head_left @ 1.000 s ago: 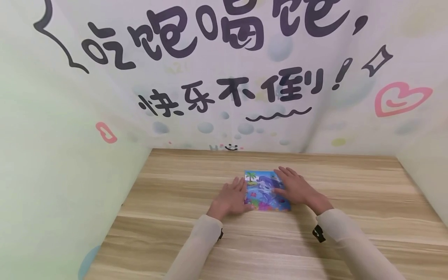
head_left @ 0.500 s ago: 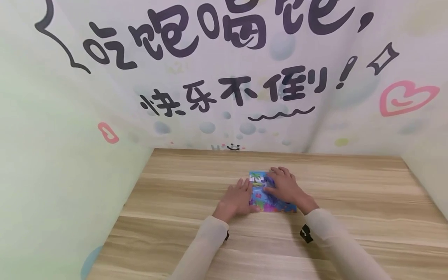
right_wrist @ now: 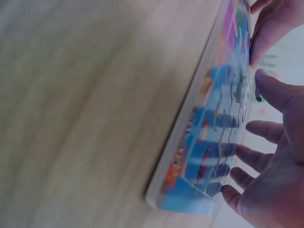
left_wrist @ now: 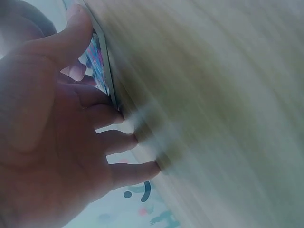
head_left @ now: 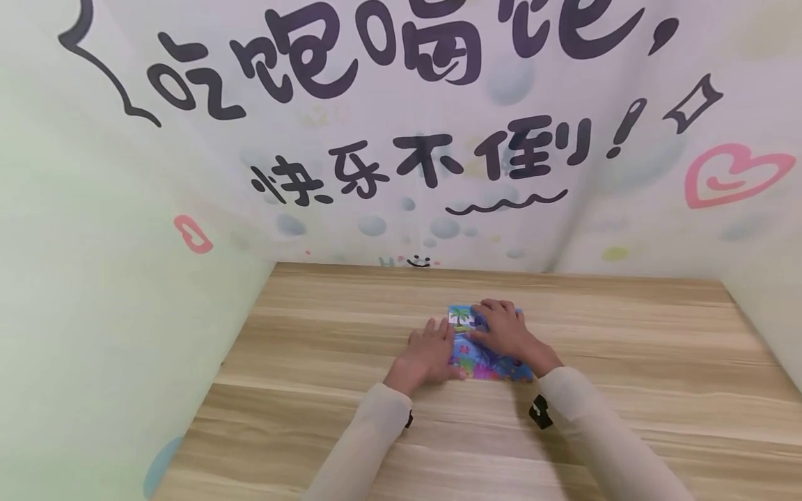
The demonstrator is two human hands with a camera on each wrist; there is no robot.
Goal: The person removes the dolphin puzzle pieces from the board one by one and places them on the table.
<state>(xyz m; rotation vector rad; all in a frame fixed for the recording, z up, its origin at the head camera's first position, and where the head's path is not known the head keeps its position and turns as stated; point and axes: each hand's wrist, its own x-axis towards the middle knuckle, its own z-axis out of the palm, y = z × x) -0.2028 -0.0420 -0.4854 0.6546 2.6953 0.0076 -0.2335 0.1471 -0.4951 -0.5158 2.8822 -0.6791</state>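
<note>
A small square jigsaw puzzle (head_left: 481, 366) with a colourful sea picture lies flat on the wooden table, a palm tree at its far left corner. In the head view my left hand (head_left: 427, 353) rests along its left side, fingers fairly straight, thumb at the near left corner. The left wrist view has those fingertips down at the board's pale edge (left_wrist: 110, 78). My right hand (head_left: 506, 332) lies spread over the far right part and hides much of the picture. From the right wrist, wavy cut lines cross the puzzle, and the right fingertips (right_wrist: 242, 153) are right at its surface.
Wood-grain table (head_left: 313, 334) surrounds the board. A white backdrop (head_left: 351, 236) with black lettering and pink hearts stands behind the table's far edge, and pale side walls flank it. Both sleeves are light, with a dark strap showing under each wrist.
The right hand has moved left across the puzzle, from its right side further over the picture. The left hand keeps its place at the left edge. The head view has shifted slightly.
</note>
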